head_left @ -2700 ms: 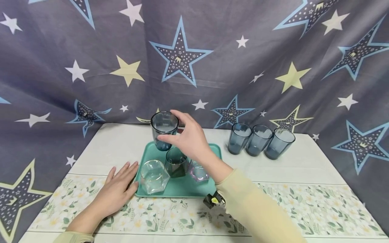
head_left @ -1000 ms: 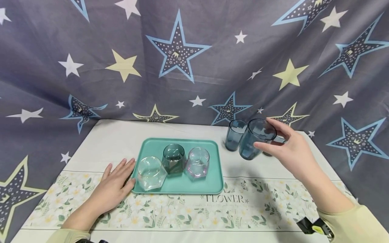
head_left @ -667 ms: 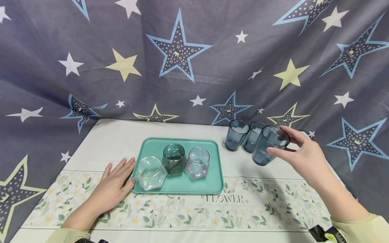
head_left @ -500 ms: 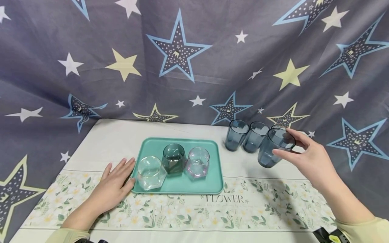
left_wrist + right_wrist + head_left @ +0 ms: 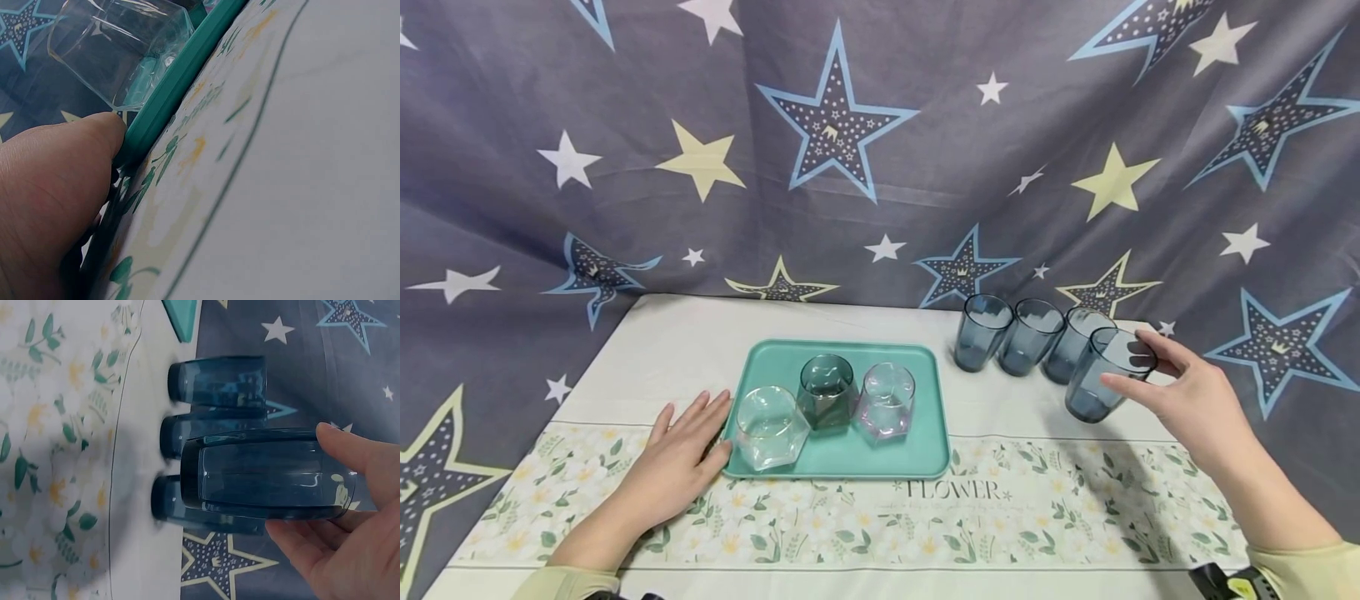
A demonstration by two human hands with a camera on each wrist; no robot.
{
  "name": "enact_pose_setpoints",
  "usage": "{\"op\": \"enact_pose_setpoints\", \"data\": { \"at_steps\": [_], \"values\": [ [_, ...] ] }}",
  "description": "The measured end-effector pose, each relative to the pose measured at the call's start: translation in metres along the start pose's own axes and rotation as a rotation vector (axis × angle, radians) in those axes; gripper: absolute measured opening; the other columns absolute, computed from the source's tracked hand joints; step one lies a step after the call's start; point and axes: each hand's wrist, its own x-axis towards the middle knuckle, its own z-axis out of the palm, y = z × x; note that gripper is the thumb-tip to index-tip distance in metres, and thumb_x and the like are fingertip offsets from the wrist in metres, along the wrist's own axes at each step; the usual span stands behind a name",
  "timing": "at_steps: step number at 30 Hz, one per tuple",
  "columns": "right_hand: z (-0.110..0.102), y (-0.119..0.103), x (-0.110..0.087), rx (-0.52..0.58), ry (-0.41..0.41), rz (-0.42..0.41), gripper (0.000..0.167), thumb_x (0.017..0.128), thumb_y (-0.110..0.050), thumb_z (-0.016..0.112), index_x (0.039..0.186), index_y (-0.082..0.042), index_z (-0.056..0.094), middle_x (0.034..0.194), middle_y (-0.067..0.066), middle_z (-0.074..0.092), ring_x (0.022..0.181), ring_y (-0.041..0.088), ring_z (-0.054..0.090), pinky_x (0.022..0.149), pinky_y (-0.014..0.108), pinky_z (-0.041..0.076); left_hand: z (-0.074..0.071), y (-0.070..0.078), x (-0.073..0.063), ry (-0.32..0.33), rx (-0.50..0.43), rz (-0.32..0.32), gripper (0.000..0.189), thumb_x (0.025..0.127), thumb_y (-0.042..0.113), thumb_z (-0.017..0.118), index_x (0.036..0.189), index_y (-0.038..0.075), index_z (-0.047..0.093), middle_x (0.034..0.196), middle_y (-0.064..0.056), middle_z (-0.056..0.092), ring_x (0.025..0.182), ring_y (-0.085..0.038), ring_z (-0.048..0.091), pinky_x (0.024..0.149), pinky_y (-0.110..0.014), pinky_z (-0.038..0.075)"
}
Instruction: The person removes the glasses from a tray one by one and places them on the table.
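My right hand (image 5: 1198, 400) pinches a blue drinking glass (image 5: 1093, 387) near its rim, thumb on one side and fingers on the other. The right wrist view shows that glass (image 5: 262, 475) held above the tablecloth, in front of three like it. Those three blue glasses (image 5: 1030, 337) stand in a row at the back right. My left hand (image 5: 677, 458) lies flat with fingers spread on the cloth, its thumb at the left edge of a green tray (image 5: 925, 454). On the tray stand a clear glass (image 5: 772, 429), a dark grey-green glass (image 5: 827, 392) and a pinkish glass (image 5: 886, 404).
A white tablecloth (image 5: 685, 342) with a floral band (image 5: 820, 525) covers the table. Behind it hangs a dark curtain (image 5: 880, 67) printed with stars, close to the row of blue glasses.
My right hand has carried the blue glass from above the tray over to the right, past the row, and lower. The left hand has stayed at the tray's edge.
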Motion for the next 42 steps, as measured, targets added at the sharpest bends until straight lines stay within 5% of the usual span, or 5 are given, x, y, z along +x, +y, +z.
{"op": "enact_pose_setpoints", "data": {
  "at_steps": [4, 19, 23, 27, 42],
  "values": [
    [-0.004, 0.009, 0.003, 0.010, 0.005, 0.017, 0.104, 0.098, -0.054, 0.083, 0.177, -0.013, 0.028, 0.162, 0.030, 0.050, 0.147, 0.056, 0.043, 0.104, 0.072, 0.044, 0.000, 0.000, 0.000, 0.004, 0.001, 0.002, 0.065, 0.118, 0.037, 0.050, 0.170, 0.001, 0.039, 0.176, -0.020, 0.035, 0.164, -0.047, 0.025, 0.132, -0.067, -0.004],
    [-0.019, 0.043, 0.021, 0.005, 0.045, 0.088, 0.104, 0.103, -0.054, 0.077, 0.177, -0.006, 0.022, 0.167, 0.037, 0.039, 0.154, 0.062, 0.032, 0.114, 0.079, 0.035, 0.001, 0.000, 0.001, 0.000, 0.008, 0.005, 0.064, 0.118, 0.036, 0.050, 0.171, 0.001, 0.039, 0.177, -0.019, 0.035, 0.164, -0.047, 0.025, 0.132, -0.066, -0.005],
    [-0.017, 0.050, 0.028, -0.044, 0.080, 0.084, 0.104, 0.102, -0.056, 0.077, 0.175, -0.002, 0.026, 0.157, 0.036, 0.049, 0.137, 0.051, 0.048, 0.095, 0.056, 0.052, 0.001, 0.000, 0.001, -0.001, 0.006, 0.003, 0.065, 0.118, 0.037, 0.050, 0.171, 0.001, 0.039, 0.176, -0.020, 0.035, 0.164, -0.047, 0.025, 0.132, -0.067, -0.005],
    [-0.012, 0.056, 0.039, -0.066, 0.121, 0.093, 0.103, 0.101, -0.057, 0.077, 0.174, -0.001, 0.029, 0.147, 0.028, 0.055, 0.113, 0.034, 0.049, 0.076, 0.029, 0.041, 0.001, 0.000, 0.000, -0.003, 0.005, -0.001, 0.065, 0.118, 0.037, 0.050, 0.171, 0.001, 0.039, 0.177, -0.020, 0.035, 0.164, -0.047, 0.025, 0.132, -0.067, -0.005],
    [0.004, 0.070, 0.066, 0.044, 0.168, 0.169, 0.104, 0.100, -0.053, 0.080, 0.176, -0.005, 0.027, 0.148, 0.015, 0.054, 0.107, 0.016, 0.052, 0.085, 0.027, 0.047, 0.002, -0.001, 0.000, -0.003, 0.007, -0.001, 0.065, 0.118, 0.037, 0.050, 0.171, 0.001, 0.038, 0.177, -0.019, 0.035, 0.164, -0.047, 0.025, 0.132, -0.066, -0.005]
  ]
}}
